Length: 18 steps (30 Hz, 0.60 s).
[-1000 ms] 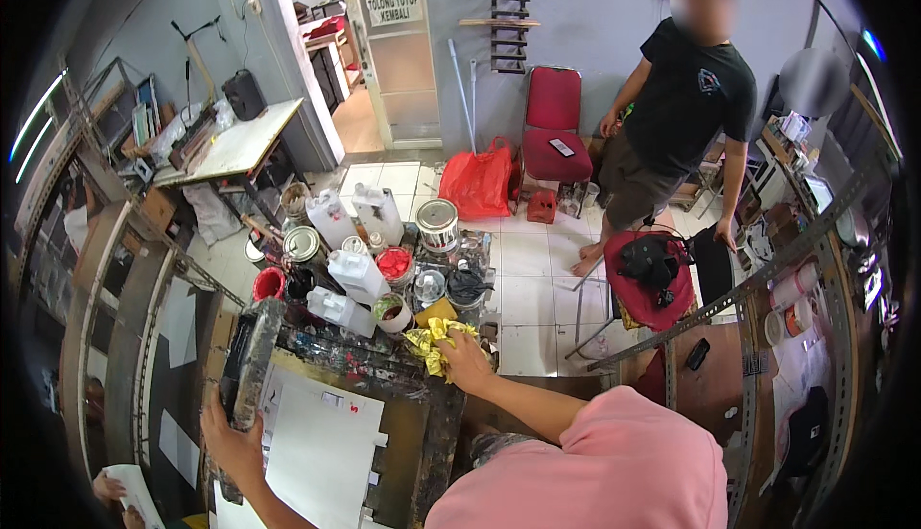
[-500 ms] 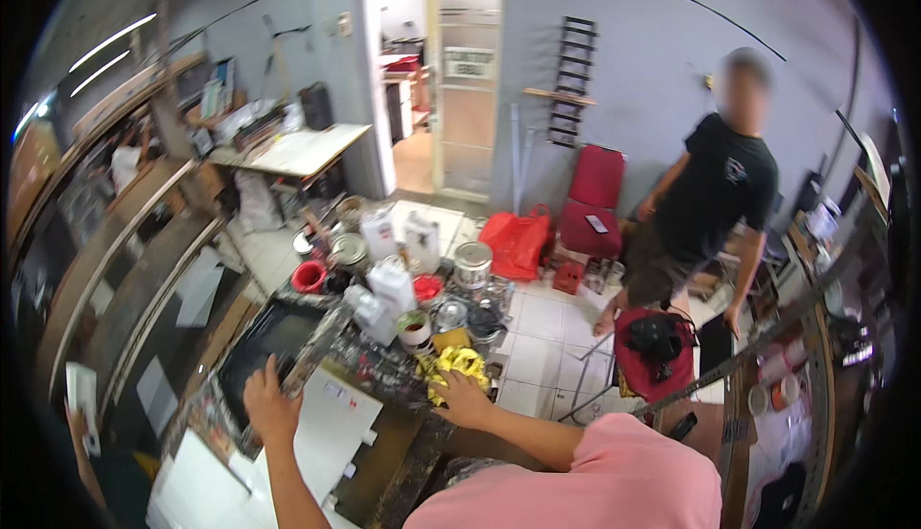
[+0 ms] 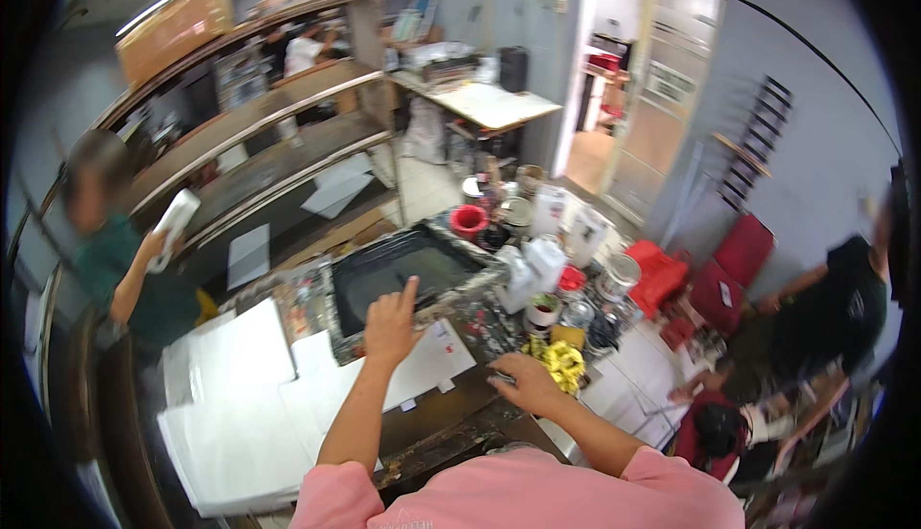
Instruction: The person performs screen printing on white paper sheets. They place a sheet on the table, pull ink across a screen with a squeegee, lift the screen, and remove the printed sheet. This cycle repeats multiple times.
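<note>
Step, I judge: positioning screen frame (image 3: 391, 268). Left hand (image 3: 389, 328) over it, right hand (image 3: 530, 385) beside yellow cloth (image 3: 562, 364), both grips unclear. Next needs steady hold.

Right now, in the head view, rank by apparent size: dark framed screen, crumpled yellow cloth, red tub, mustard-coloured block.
1. Dark framed screen
2. Crumpled yellow cloth
3. Red tub
4. Mustard-coloured block, partly hidden, so its full size is unsure.
</note>
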{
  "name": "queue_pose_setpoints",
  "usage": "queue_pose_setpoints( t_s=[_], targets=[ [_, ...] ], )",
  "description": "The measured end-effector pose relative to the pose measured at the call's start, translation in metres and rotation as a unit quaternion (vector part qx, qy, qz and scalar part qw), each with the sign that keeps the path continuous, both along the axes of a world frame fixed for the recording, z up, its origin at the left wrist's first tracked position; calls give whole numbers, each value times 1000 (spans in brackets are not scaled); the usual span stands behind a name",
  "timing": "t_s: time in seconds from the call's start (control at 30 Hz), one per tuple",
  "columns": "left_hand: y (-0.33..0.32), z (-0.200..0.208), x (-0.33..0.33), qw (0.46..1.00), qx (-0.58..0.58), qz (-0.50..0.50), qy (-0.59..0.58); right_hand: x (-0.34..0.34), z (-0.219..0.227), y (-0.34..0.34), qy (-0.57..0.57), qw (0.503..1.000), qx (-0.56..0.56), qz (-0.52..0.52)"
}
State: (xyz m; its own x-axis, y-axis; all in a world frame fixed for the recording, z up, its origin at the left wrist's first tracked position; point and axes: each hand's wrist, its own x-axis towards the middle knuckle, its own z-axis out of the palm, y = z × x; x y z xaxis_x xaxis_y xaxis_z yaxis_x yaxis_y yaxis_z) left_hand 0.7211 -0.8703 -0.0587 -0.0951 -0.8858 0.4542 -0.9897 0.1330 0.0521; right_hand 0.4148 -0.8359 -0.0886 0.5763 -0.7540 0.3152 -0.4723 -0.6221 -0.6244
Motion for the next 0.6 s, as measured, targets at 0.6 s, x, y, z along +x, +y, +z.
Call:
queue_pose_setpoints(
  t_s=[0.6],
  targets=[
    [-29, 20, 18, 989, -15, 12, 150, 191, 60, -151, 106, 942, -293, 122]
  ],
)
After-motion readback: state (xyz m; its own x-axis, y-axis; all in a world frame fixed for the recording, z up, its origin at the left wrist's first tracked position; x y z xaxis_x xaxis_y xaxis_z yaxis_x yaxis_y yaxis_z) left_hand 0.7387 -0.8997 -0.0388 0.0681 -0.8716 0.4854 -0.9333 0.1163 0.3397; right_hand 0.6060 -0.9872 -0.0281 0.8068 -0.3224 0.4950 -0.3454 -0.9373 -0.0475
